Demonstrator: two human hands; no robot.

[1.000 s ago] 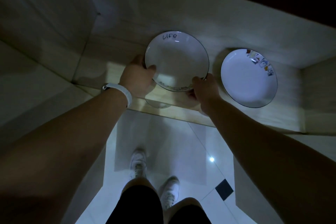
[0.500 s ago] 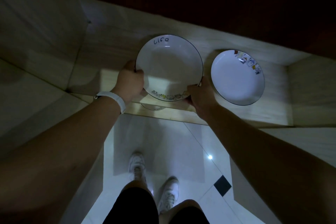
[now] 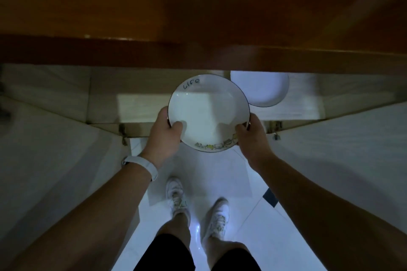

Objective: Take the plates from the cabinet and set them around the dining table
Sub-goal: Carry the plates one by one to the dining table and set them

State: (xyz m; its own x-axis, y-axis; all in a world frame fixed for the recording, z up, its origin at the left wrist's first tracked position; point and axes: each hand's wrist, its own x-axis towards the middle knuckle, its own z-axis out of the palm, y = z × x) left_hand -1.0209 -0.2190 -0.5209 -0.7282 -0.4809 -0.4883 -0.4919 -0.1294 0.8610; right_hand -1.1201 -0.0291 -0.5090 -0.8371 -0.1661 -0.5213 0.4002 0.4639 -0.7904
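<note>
plate point(image 3: 207, 114) sits in both hands, out at the front lip of the cabinet point(image 3: 105, 103), part of it over the shelf edge and part over the floor point(image 3: 220, 174). it is white with a thin dark rim, the word "life" scrawled near its far edge and a row of small coloured drawings along the near edge. left hand point(image 3: 164, 136) grips the left side, thumb lying across the inside of the plate, fingers tucked out of sight beneath. right hand point(image 3: 253, 136) clamps the right side the same way, thumb on the rim by the drawings, fingers hidden under it. the plate looks tipped a little toward the person.

second plate point(image 3: 264, 90) lies on the shelf just behind and to the right, plain white from here, its far part cut off by the dark wooden top point(image 3: 198, 28) of the cabinet. the held plate overlaps its left edge in the view; i cannot tell whether they touch.

white band point(image 3: 143, 166) wraps the left wrist. below, two white shoes point(image 3: 176, 196) stand on pale glossy tiles, with one small dark tile point(image 3: 270, 197) to the right. the light is dim.
</note>
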